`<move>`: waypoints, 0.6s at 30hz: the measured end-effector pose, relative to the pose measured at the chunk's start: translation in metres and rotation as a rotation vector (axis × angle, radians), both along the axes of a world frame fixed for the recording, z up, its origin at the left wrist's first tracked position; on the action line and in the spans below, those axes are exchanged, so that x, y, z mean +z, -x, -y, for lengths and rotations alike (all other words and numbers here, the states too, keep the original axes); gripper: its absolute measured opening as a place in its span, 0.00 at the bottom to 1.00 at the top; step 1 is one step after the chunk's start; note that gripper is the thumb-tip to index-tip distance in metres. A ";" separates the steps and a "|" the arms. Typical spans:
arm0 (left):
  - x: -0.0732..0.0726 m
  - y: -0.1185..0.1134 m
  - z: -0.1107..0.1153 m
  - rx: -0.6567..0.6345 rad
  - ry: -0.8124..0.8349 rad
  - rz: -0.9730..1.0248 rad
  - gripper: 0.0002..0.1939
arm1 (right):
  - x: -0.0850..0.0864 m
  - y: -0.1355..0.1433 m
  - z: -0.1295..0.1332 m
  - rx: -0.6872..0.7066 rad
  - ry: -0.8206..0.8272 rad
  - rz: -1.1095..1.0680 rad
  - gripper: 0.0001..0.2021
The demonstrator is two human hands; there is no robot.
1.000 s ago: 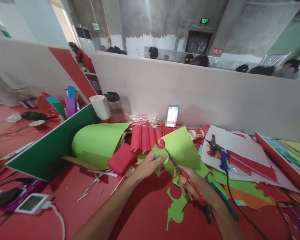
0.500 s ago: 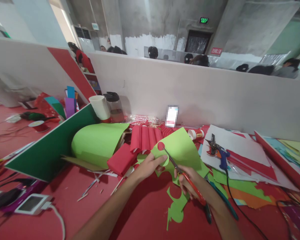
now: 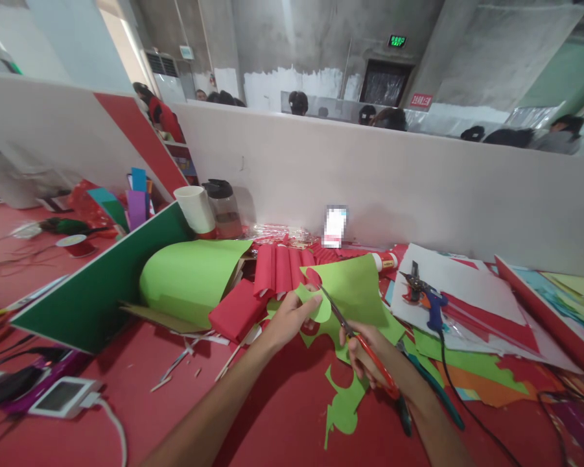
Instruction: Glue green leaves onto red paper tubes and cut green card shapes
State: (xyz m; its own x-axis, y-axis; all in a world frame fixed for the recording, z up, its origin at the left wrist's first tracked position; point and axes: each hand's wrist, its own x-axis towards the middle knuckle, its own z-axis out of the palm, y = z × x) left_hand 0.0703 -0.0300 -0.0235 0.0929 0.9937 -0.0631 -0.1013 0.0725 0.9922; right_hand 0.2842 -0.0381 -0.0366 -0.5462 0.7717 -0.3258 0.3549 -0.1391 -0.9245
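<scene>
My left hand pinches a light green paper piece with a rounded edge, thumb on top. Behind it spreads the larger green paper sheet, with curved notches along its near side. My right hand is wrapped around the orange handles of a pair of scissors. Their blades point up and left, at the edge of the piece by my left fingers. Whether a strip still joins piece and sheet, I cannot tell. Below, green paper offcuts lie on the red table.
Red folded paper and a red box lie to the left, beside a curled green sheet. On the right are a blue glue gun with its cable and teal-handled pliers. A phone leans against the partition.
The rounded piece has come up in my left fingers, and the large sheet's far corner has swung lower and to the right. The scissors have barely moved.
</scene>
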 end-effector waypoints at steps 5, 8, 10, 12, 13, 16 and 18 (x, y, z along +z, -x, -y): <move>-0.005 0.000 -0.005 -0.003 -0.073 0.052 0.21 | -0.004 -0.001 -0.001 0.005 -0.007 -0.001 0.29; -0.003 0.000 -0.005 -0.013 -0.124 0.059 0.19 | -0.006 -0.002 0.000 -0.010 -0.017 -0.016 0.27; -0.001 0.000 -0.005 0.002 -0.134 0.037 0.19 | -0.008 -0.003 0.001 -0.017 -0.026 -0.035 0.26; -0.001 0.000 -0.005 0.014 -0.143 0.020 0.19 | -0.009 -0.005 0.001 0.004 -0.030 -0.049 0.26; -0.001 0.000 -0.005 0.017 -0.146 0.014 0.19 | -0.010 -0.006 0.000 0.018 -0.033 -0.047 0.27; -0.003 0.001 -0.007 0.031 -0.141 -0.007 0.20 | -0.012 -0.010 -0.002 0.060 -0.034 -0.015 0.28; -0.004 0.001 -0.007 0.038 -0.131 -0.018 0.21 | -0.014 -0.012 -0.004 0.070 -0.027 0.012 0.27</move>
State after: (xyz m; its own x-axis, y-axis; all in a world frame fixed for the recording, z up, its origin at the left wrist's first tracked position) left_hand 0.0695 -0.0227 -0.0271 0.0548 0.9963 0.0664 -0.0838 -0.0616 0.9946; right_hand 0.2958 -0.0337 -0.0505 -0.5952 0.7403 -0.3124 0.3738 -0.0890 -0.9232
